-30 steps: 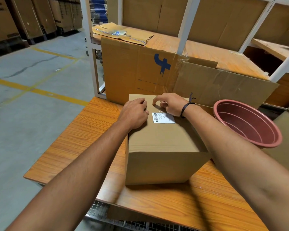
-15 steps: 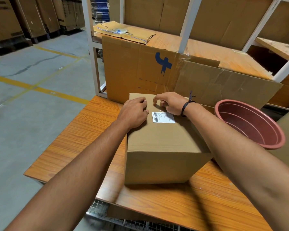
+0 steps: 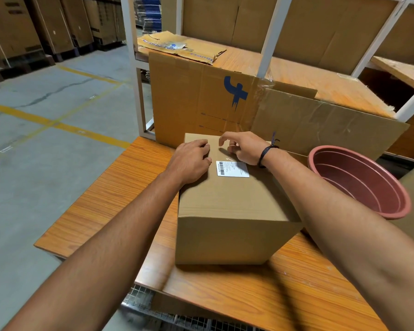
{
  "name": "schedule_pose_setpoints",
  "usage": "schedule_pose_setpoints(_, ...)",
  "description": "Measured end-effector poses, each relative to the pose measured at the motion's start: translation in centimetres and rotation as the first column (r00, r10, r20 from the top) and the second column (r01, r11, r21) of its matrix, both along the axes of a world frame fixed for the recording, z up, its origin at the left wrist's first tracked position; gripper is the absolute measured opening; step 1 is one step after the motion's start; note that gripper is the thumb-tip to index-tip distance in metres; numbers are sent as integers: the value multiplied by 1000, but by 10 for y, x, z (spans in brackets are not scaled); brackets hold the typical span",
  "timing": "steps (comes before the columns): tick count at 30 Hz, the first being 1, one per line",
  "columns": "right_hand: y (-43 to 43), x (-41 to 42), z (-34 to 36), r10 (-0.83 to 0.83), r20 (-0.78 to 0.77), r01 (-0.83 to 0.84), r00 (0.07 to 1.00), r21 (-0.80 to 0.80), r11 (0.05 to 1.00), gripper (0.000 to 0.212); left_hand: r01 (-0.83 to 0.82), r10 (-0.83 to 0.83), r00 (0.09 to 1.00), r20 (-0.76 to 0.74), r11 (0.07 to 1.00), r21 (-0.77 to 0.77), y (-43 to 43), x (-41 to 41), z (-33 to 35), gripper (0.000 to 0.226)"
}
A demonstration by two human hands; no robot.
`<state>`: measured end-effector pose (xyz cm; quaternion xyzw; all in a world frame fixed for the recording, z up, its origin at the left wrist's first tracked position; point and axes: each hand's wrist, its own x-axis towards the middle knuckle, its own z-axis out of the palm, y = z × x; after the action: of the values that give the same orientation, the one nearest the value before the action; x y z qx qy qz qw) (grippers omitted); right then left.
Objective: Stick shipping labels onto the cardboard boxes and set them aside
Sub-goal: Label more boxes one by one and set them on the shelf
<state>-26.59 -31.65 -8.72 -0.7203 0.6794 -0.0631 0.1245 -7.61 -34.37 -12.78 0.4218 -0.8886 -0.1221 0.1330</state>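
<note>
Cardboard box (image 3: 232, 206) on the table (image 3: 129, 187), shipping label (image 3: 232, 168) stuck on its top. Left hand (image 3: 189, 161) rests beside the label, fingers relaxed; right hand (image 3: 245, 146) just behind it, fingers loosely curled, any hold indiscernible

A white shipping label (image 3: 232, 168) is lying on top of the cardboard box (image 3: 230, 201), showing a black barcode at its left end and lines of print too small to read. A blue mark (image 3: 235, 93) shaped like a letter f is showing on the cardboard sheet (image 3: 191, 99) standing behind the box. Blue lettering beginning "Comp" is running along the torn cardboard (image 3: 184, 47) on the shelf (image 3: 296, 68); the rest is too broken to read.
</note>
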Motion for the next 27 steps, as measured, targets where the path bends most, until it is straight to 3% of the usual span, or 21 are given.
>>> schedule_pose_setpoints(12,-12,9,-7,-15,142,39,990,-167,985,4,-11,11,1000,12,1000,-8,1,0,2,52)
schedule_pose_setpoints(16,-13,11,-9,5,23,-1,1000,-147,989,24,-13,13,1000,15,1000,-5,1,0,3,51)
schedule_pose_setpoints(20,-11,12,-8,36,-83,-46,996,-120,992,24,-9,9,1000,17,1000,-1,2,-1,4,51)
schedule_pose_setpoints(25,-10,1,-10,-23,202,51,979,-135,990,19,-11,11,1000,16,1000,2,2,0,5,51)
schedule_pose_setpoints(27,-9,0,-9,-13,209,38,978,-114,993,24,-13,13,1000,17,1000,9,2,0,5,51)
